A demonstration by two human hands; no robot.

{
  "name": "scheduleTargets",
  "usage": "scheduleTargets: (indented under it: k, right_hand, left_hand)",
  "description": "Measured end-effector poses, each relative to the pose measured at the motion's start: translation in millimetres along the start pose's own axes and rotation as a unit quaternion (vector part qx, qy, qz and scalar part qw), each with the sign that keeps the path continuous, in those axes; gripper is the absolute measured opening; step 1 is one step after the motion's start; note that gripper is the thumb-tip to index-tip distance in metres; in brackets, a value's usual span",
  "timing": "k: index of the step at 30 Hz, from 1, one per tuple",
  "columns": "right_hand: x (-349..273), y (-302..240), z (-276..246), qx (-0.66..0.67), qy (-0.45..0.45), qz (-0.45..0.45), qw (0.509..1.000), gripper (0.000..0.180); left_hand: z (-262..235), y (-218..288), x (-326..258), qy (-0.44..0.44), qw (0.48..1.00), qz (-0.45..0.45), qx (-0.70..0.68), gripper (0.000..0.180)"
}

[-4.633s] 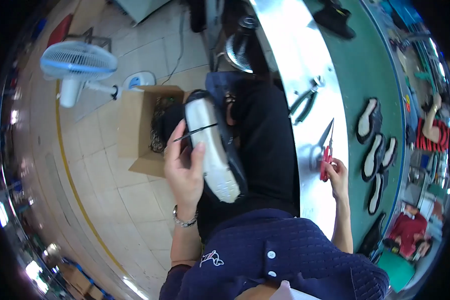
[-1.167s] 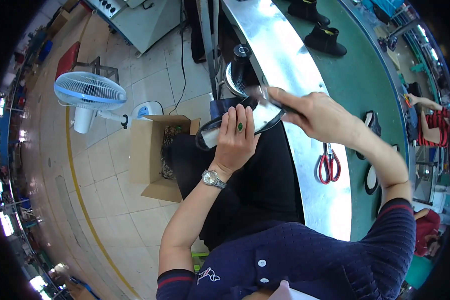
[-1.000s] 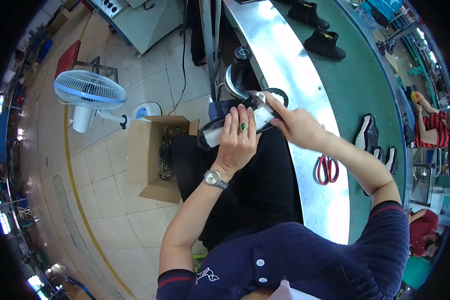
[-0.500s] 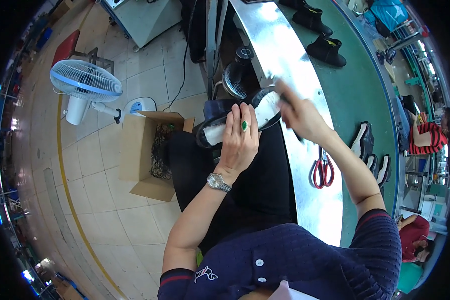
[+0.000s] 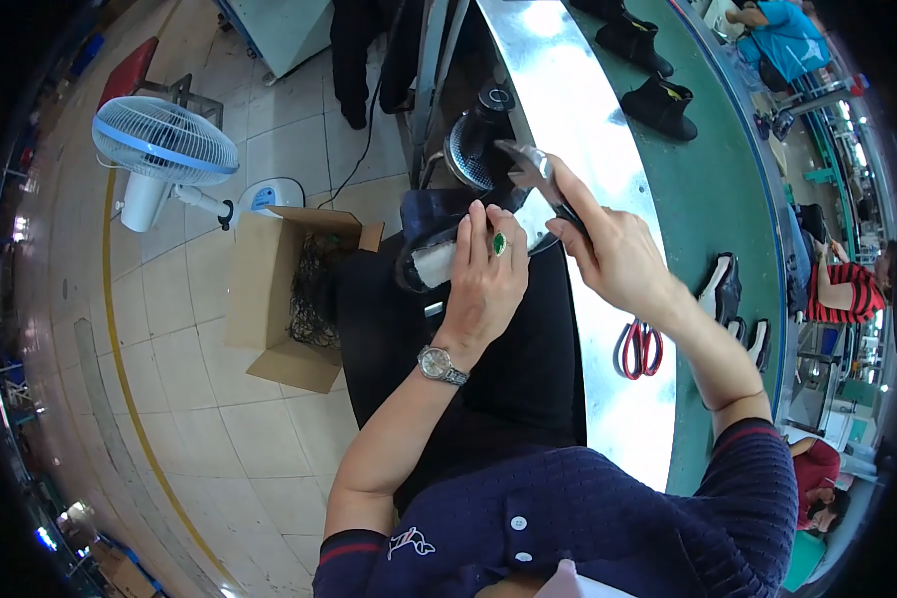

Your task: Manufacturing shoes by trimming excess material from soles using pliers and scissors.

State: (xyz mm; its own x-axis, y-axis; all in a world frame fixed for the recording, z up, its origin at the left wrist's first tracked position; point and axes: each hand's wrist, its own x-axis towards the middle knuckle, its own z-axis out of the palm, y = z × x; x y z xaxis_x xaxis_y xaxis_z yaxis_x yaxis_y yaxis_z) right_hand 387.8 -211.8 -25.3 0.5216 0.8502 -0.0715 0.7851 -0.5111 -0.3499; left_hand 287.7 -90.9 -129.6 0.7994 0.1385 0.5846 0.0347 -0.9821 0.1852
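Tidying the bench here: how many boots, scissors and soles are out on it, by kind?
Boots on the green belt: 2
Red scissors: 1
Loose soles: 3
Total: 6

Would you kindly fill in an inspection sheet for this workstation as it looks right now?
Surface: green conveyor belt with a shiny metal edge strip.
Job's things: dark shoe with pale sole over the lap; metal tool at its far end.
Clutter: red-handled scissors, two black boots, insoles.
Hands: left hand grips the shoe; right hand holds the tool.
Cables: dark cord across the floor tiles.
Surroundings: floor fan, open cardboard box, other workers at the right.
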Motion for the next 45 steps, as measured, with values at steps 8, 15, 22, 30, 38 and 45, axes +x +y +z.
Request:
scheduleTargets:
  k: [8, 15, 22, 30, 38, 45]
  right_hand:
    - [-12.3, 8.9, -12.9, 0.276, -0.185, 0.062, 0.941, 0.056]
    - [-7.3, -14.8, -10.4, 0.441, -0.284, 0.199, 0.828, 0.050]
    - [-30.1, -5.1, 13.9, 0.220, -0.160, 0.073, 0.959, 0.049]
    - [-5.3, -19.2, 1.9, 0.007, -0.021, 0.001, 1.000, 0.056]
    - [-4.0, -34.5, 9.6, 0.016, 0.043, -0.050, 0.998, 0.069]
    - [5.3, -37.1, 4.8, 0.050, 0.001, -0.030, 0.998, 0.068]
  left_hand:
    - [-51.7, -65.7, 32.9, -0.197, 0.938, -0.111, -0.261, 0.037]
    - [-61.2, -57.6, 37.3, -0.251, 0.907, -0.194, -0.277, 0.060]
    - [-43.3, -20.0, -2.4, -0.140, 0.985, -0.047, -0.086, 0.073]
    - [-36.8, -9.1, -13.6, -0.125, 0.983, 0.042, 0.130, 0.058]
    - [-27.4, -11.4, -26.0, -0.058, 0.997, -0.004, 0.059, 0.041]
    - [-65.1, -21.2, -5.4, -0.103, 0.972, -0.152, -0.147, 0.066]
